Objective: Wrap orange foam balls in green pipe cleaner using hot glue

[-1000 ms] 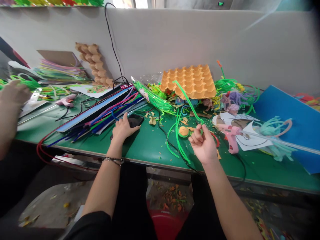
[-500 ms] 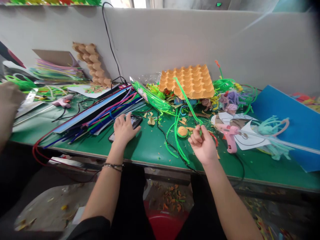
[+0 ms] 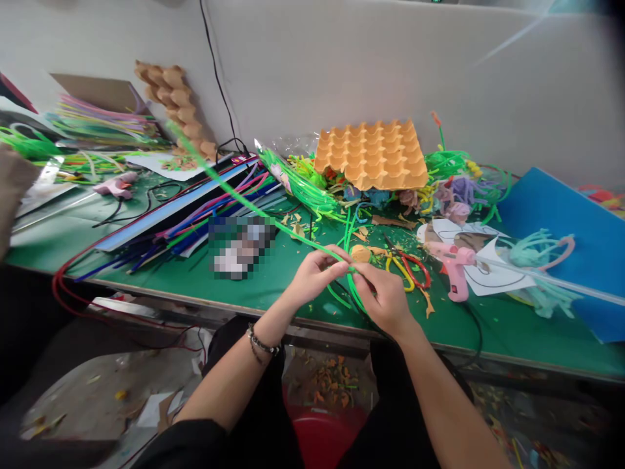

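A long bright green pipe cleaner (image 3: pixel 244 200) slants up to the left from my two hands, which meet over the front of the table. My left hand (image 3: pixel 317 277) pinches it between thumb and fingers. Close beside, my right hand (image 3: pixel 383 293) is closed on the same pipe cleaner near its lower end. More green pipe cleaners (image 3: pixel 349 228) lie behind and below the hands. Just beyond my right hand are a rounded tan piece (image 3: pixel 361 253) and scissors (image 3: pixel 407 268) with red and yellow handles. The phone (image 3: pixel 244 247) lies to the left, its surface pixelated.
An orange egg tray (image 3: pixel 371 156) rests on heaped pipe cleaners at the back. A pink glue gun (image 3: pixel 455 267) lies right, by a blue board (image 3: pixel 561 247). Bundled dark pipe cleaners (image 3: pixel 195 231) lie left. Another person's blurred hand (image 3: pixel 14 189) is at the left edge.
My left hand has left the phone and moved right to grip the green pipe cleaner. My right hand has shifted left, and the pipe cleaner now points left. The scissors have come into sight.
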